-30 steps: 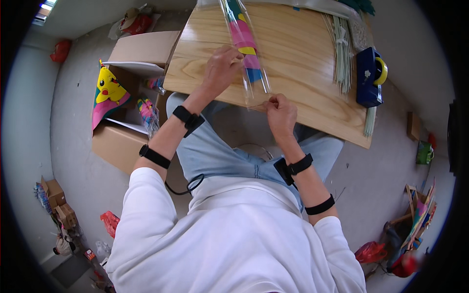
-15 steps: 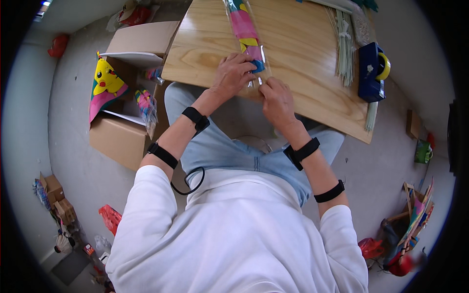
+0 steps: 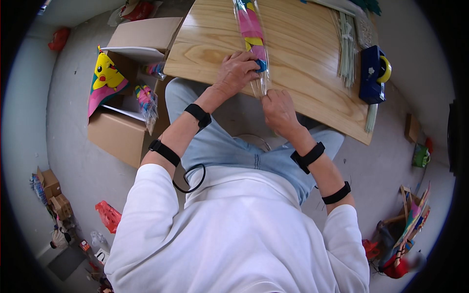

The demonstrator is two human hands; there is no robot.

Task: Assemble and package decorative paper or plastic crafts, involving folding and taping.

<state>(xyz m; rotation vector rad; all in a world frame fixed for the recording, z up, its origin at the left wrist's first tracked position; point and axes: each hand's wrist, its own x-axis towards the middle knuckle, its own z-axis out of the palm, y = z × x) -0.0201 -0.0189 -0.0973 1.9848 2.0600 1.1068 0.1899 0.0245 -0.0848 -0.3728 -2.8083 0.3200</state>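
A long clear plastic sleeve (image 3: 261, 80) lies on the near part of the wooden table, its near end by the table's edge. Inside is a folded kite (image 3: 249, 23), printed in pink, yellow, blue and green. My left hand (image 3: 236, 71) grips the sleeve near the blue end of the kite, fingers curled over it. At the sleeve's near end, my right hand (image 3: 279, 108) pinches the plastic just off the table edge. The fingertips of my right hand are partly hidden.
Left of the wooden table (image 3: 298, 53), a cardboard box (image 3: 117, 139) holds more wrapped kites (image 3: 147, 102), and a yellow character kite (image 3: 108, 73) hangs over its side. Thin pale rods (image 3: 347, 53) and a blue tape dispenser (image 3: 372, 75) sit at the table's right.
My right hand has drawn slightly down toward me, pulling the sleeve's near end narrower and straighter. My left hand stays on the sleeve, which has shifted slightly right.
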